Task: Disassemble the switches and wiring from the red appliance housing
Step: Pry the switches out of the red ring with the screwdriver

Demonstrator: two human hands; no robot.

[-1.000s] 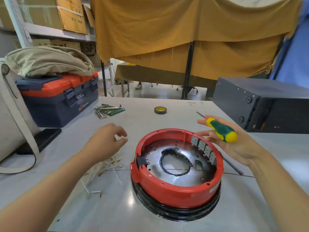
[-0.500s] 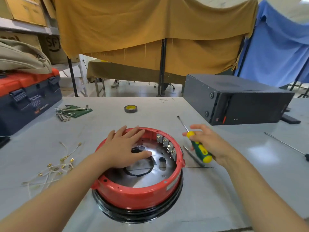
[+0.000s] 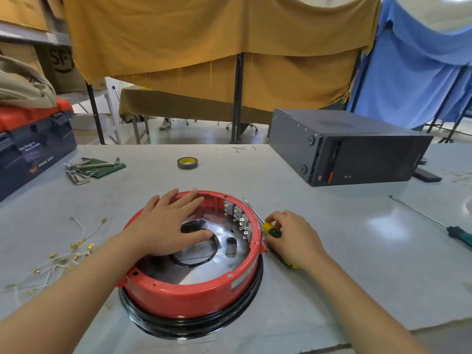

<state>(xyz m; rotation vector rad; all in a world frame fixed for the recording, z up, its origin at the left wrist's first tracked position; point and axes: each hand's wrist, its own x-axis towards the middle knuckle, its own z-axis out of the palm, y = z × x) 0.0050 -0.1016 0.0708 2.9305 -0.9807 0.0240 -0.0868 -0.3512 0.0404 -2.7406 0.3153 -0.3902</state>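
**A:** What's hard to see? The right hand (image 3: pixel 293 236) curls round the yellow-green screwdriver (image 3: pixel 271 231), hiding most of its handle.

**B:** The shaft points up-left, away from the person, skimming the rim of the red housing (image 3: pixel 189 300), near the switches (image 3: pixel 238 221). The housing sits open-side up mid-table (image 3: pixel 332 277); the left hand (image 3: pixel 168 226) lies flat inside, fingers straight.

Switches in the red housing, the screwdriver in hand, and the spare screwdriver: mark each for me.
switches (image 3: pixel 238 221): head view, on the row's middle terminals.
yellow-green screwdriver (image 3: pixel 272 230): head view, on its handle top.
spare screwdriver (image 3: pixel 459 233): head view, on its green handle.
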